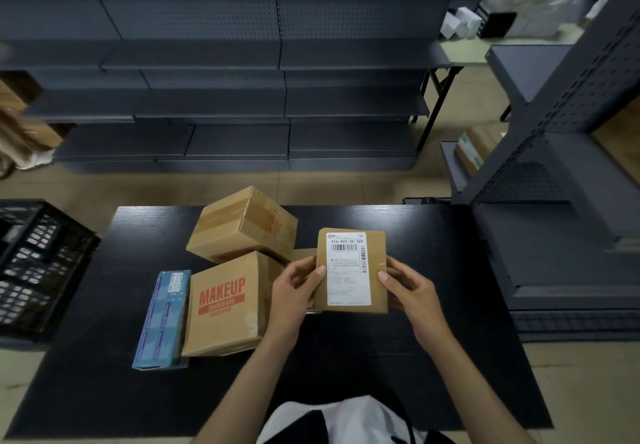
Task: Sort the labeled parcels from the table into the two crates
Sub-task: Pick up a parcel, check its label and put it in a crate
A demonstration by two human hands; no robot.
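A small brown parcel (375,253) with a white barcode label facing up is held above the black table (415,357). My left hand (294,291) grips its left edge and my right hand (410,291) grips its right edge, thumbs on the label. On the table to the left lie a brown box printed MAKEUP (225,308), a plain taped brown box (242,225) behind it, and a long blue box (162,319) at the far left. A black plastic crate (38,270) stands left of the table.
Dark grey shelving (242,79) runs along the back. Another grey shelf unit (554,183) stands close at the right of the table. Cardboard boxes are stacked at the far left edge (20,131). A far table at the top right carries white boxes (519,0).
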